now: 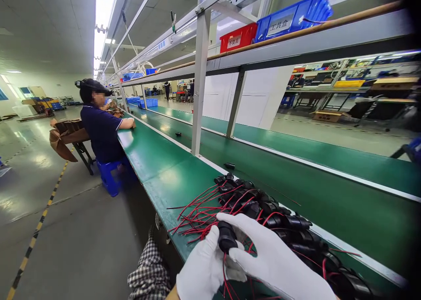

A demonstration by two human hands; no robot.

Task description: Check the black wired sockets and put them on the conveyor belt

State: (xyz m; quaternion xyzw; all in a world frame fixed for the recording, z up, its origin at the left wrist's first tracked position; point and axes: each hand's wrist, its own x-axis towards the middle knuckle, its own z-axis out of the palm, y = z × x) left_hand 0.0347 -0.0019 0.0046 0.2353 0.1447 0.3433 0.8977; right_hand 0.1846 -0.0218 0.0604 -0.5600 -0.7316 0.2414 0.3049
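Observation:
A black cylindrical part (226, 237) with red and dark wires trailing from its lower end is held between my two white-gloved hands. The thumb of my left hand (200, 267) presses against its left side, the other fingers partly hidden below. My right hand (272, 255) closes on it from the right, index finger over the top and thumb near the lower end. Just beyond my hands lies a heap of similar black parts (251, 208) on the green bench (164, 168), their red wires (197, 219) spread to the left.
A white upright post (200, 85) rises past the bench. Two loose black parts, one nearer (229, 165) and one farther (178, 134), lie on the green belt (263, 173). A seated co-worker (100, 124) is farther along. Overhead, a shelf holds red (241, 34) and blue bins (292, 17).

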